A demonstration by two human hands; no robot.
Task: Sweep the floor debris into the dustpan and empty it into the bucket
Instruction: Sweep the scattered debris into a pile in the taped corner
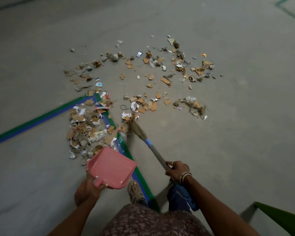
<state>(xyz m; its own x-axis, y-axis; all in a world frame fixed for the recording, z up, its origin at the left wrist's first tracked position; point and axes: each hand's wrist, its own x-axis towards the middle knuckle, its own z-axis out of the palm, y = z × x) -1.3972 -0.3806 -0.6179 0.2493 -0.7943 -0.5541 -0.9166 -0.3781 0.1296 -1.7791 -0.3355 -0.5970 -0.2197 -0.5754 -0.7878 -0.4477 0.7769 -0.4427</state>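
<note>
Writing: several debris scraps are showing printed colour, such as a blue-and-white wrapper in the upper centre. All of the print is too small to read.

Left hand, lower centre-left, is gripping the dustpan by its short handle, with the fingers curled round it. The pan is pink and its open mouth is facing up-frame toward the pile. The lip is sitting just beside the pile's near edge. Cannot tell whether it is touching the floor.

Right hand, lower centre-right, is closing round the grey handle of the broom. Bangles are showing at the wrist. The handle is slanting up-left to a blue band, then to brown bristles. The bristles are blurring and their tips are reaching scraps at frame centre.

Debris: the dense pile is lying centre-left over the corner of green-and-blue tape. Looser scatter, made up of cardboard bits, paper and grey lumps, is spreading across the upper centre and right, well apart from the pan.

A sandalled foot is standing on the tape below the pan. A green edge is showing in the lower right corner.
</note>
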